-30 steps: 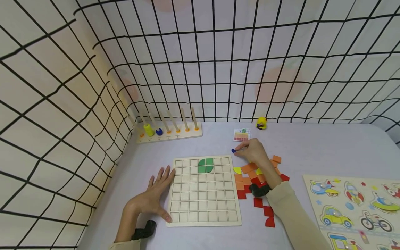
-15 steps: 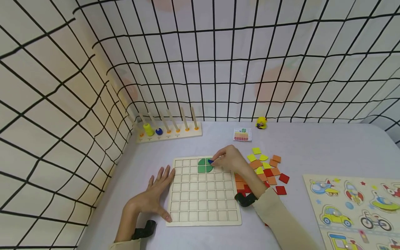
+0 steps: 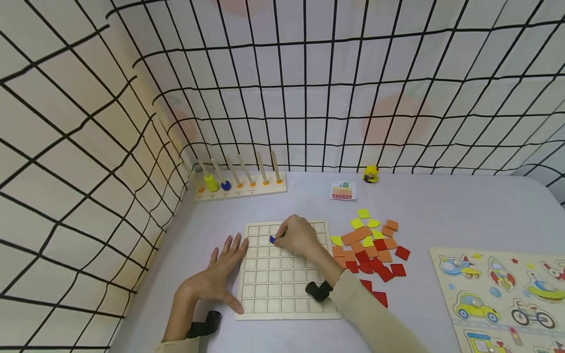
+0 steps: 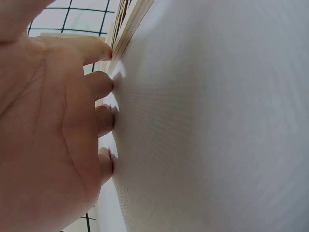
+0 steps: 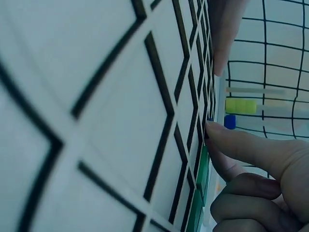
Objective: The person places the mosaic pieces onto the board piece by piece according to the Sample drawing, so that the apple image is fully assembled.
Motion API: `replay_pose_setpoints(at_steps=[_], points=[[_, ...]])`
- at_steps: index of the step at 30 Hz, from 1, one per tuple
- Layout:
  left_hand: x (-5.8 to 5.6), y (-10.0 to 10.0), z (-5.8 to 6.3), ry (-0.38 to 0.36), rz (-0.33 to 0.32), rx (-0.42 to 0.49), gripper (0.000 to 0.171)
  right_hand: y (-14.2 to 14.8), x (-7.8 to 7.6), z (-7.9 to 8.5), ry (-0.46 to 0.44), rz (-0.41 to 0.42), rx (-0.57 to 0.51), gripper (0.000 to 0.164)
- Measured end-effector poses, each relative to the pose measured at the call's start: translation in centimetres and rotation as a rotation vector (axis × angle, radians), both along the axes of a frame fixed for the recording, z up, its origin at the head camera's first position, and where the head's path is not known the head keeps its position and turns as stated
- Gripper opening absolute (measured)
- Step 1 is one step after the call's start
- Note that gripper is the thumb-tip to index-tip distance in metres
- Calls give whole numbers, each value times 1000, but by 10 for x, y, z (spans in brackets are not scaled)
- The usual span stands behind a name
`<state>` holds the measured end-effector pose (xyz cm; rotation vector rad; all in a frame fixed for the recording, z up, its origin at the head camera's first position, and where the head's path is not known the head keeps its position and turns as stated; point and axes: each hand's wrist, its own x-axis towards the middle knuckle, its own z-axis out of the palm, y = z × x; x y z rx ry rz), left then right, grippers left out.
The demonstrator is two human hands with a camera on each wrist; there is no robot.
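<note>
A pale wooden grid board (image 3: 273, 291) lies in the middle of the table. Over its upper part, my right hand (image 3: 297, 238) pinches a small dark blue tile (image 3: 272, 239) between thumb and forefinger, close over a cell left of the board's centre. The right wrist view shows green tiles (image 5: 203, 179) set in the grid beside that hand; in the head view the hand hides them. Fingers spread, my left hand (image 3: 214, 279) rests flat along the board's left edge, fingertips and thumb against it. Its palm (image 4: 48, 125) fills one side of the left wrist view.
Loose yellow, orange and red tiles (image 3: 398, 270) lie scattered right of the board. Behind stand a pegged wooden rack (image 3: 240, 191), a small pattern card (image 3: 343, 190) and a yellow toy duck (image 3: 371, 174). A picture puzzle board (image 3: 499, 294) is at right; black netting (image 3: 304, 98) encloses the table.
My right hand has carried the blue tile from beside the pattern card leftward onto the board, past the green tiles. My left hand has stayed at the board's edge.
</note>
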<state>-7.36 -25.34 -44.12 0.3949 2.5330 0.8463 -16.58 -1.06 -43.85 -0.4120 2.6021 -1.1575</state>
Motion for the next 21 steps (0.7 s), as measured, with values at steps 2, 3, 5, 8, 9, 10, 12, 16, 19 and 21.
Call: replay_pose_setpoints(at_steps=[2,3,5,8,9,10,12,16,19,21], points=[[0,0,0,2,-5,4,156,-1,1,0,4,-14,5,10],[0,0,0,5,-8,6,155,0,1,-1,11,-16,2,10],[0,0,0,9,-15,10,155,0,1,-2,10,-15,-15,8],[1,0,1,17,-23,9,155,1,1,-4,-8,-10,-49,8],[1,0,1,19,-23,8,155,2,0,-5,-13,-8,-58,8],[1,1,1,19,-24,7,155,2,0,-5,-20,-8,-63,7],[0,1,1,20,-23,6,155,2,0,-6,-31,-7,-71,6],[0,1,1,17,-23,7,155,2,0,-7,-24,-3,-76,5],[0,0,0,17,-23,9,155,2,0,-7,-14,-1,-71,6],[1,0,0,17,-23,10,156,3,0,-7,-10,-1,-73,7]])
